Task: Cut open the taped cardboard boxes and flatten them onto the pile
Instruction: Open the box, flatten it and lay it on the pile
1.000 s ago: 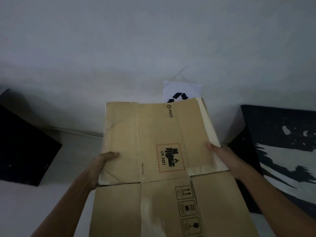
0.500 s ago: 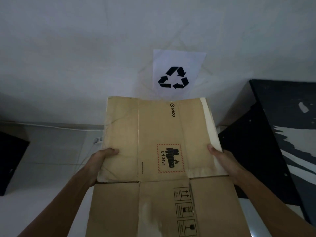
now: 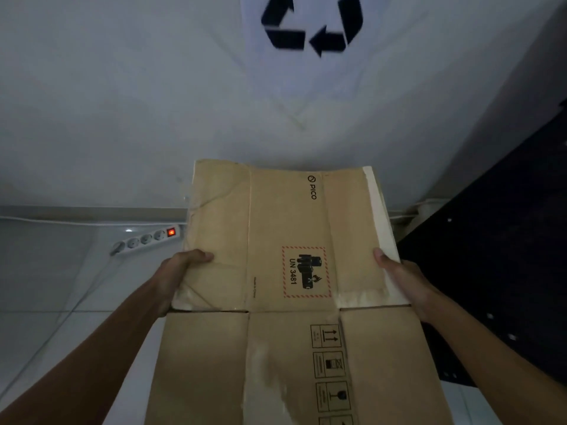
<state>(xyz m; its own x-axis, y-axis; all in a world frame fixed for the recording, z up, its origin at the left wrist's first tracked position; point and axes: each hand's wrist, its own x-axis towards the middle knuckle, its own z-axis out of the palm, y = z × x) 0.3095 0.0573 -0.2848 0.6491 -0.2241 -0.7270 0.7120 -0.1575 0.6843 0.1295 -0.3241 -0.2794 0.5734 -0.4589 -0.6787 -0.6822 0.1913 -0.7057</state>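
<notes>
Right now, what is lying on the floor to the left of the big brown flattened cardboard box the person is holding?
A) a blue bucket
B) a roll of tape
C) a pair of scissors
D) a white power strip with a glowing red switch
D: a white power strip with a glowing red switch lies on the pale floor beside the wall, just left of the brown flattened cardboard box.

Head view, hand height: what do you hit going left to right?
power strip → left hand → flattened cardboard box → right hand → black object at the right edge.
</notes>
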